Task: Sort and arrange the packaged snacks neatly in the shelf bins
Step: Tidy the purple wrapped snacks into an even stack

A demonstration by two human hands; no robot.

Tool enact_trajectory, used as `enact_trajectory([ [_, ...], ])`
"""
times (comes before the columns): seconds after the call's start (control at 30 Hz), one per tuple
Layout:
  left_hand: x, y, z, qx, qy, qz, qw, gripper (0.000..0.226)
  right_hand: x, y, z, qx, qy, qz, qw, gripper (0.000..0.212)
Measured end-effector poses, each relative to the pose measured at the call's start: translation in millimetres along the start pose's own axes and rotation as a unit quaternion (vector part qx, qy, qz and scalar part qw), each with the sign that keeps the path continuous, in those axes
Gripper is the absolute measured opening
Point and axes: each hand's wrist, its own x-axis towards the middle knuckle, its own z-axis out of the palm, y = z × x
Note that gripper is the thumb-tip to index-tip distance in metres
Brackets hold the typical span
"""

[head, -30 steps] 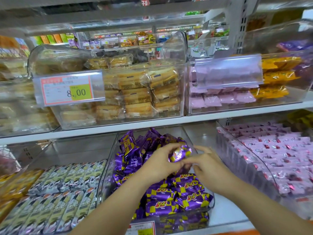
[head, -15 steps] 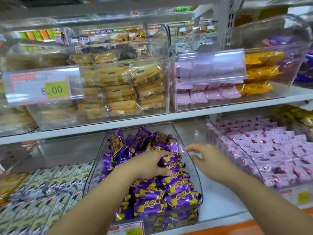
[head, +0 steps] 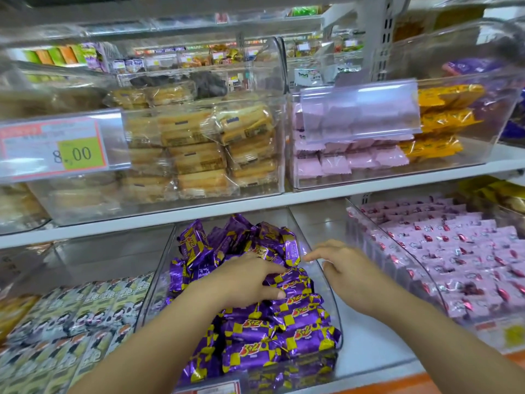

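on the lower shelf the clear middle bin [head: 331, 305] holds a heap of purple packs [head: 287, 336] with yellow checks, laid in flat rows at the front and jumbled at the back. the bin to its left holds grey-green packs [head: 85, 311] in rows, and the bin to its right holds pink packs [head: 460, 251]. on the shelf above, one bin holds tan cakes [head: 199, 157] in clear wrap. the next bin holds pale pink packets [head: 355, 163] beside yellow packets [head: 437, 120].

the left hand [head: 250, 282] lies on the purple heap, fingers fairly straight and gripping nothing. the right hand [head: 343, 268] is slack and empty at the bin's right wall.

a second ago both hands held one purple pack up over the heap. now it is down among the others and the hands are apart.

the price tag [head: 54, 149] shows 8.00, with the rest of its lettering blurred. the middle bin's front label is cut off at the bottom edge.
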Motion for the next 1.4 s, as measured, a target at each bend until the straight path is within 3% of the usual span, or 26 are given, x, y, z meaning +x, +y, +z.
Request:
enact_trajectory([
  [0.1, -2, -8, -7, -0.056, 0.112, 0.000, 0.992, 0.033, 0, -3, -1, -0.013, 0.013, -0.022, 1.000, 0.035],
  [0.17, 1, -10, -9, -0.015, 0.169, -0.030, 0.985, 0.027, 0, -6, -1, -0.028, 0.001, -0.029, 0.999, 0.029],
  [0.3, 17, -7, -2, 0.102, 0.139, -0.075, 0.982, 0.035, 3, -8, 1, -0.051, -0.014, -0.026, 0.998, 0.030],
  [0.43, 33, -6, 0, 0.138, 0.094, -0.108, 0.980, 0.041, 6, -6, 1, -0.037, -0.022, -0.024, 0.999, 0.029],
  [0.5, 36, -7, -1, 0.106, 0.053, -0.108, 0.987, 0.037, 7, -6, 1, -0.031, -0.027, -0.026, 0.999, 0.029],
  [0.6, 34, -15, -1, -0.030, 0.043, -0.105, 0.993, 0.031, 7, -5, 0, -0.031, -0.030, -0.025, 0.999, 0.032],
  [0.7, 23, -19, 4, -0.128, 0.117, -0.081, 0.982, 0.037, 9, -4, 1, -0.029, -0.021, -0.028, 0.999, 0.034],
  [0.87, 3, -17, 6, -0.153, 0.272, -0.004, 0.950, 0.037, 11, -5, 3, -0.016, 0.041, -0.040, 0.998, 0.032],
  [0.97, -6, -15, 5, -0.185, 0.317, 0.007, 0.930, 0.035, 10, -8, 4, -0.020, 0.055, -0.046, 0.997, 0.038],
  [1.13, -13, -7, 2, -0.386, 0.260, 0.026, 0.885, 0.038, 7, -14, 3, 0.001, 0.075, -0.060, 0.995, 0.051],
  [1.23, -15, 6, -3, -0.484, 0.234, 0.067, 0.840, 0.030, 6, -20, 2, 0.065, 0.107, -0.078, 0.989, 0.037],
  [1.3, -12, 10, -7, -0.475, 0.244, 0.067, 0.843, 0.029, 6, -20, -1, 0.119, 0.135, -0.069, 0.981, 0.023],
  [1.4, 2, 1, -7, -0.384, 0.275, 0.009, 0.881, 0.028, 9, -11, -9, 0.132, 0.206, -0.014, 0.969, 0.017],
])
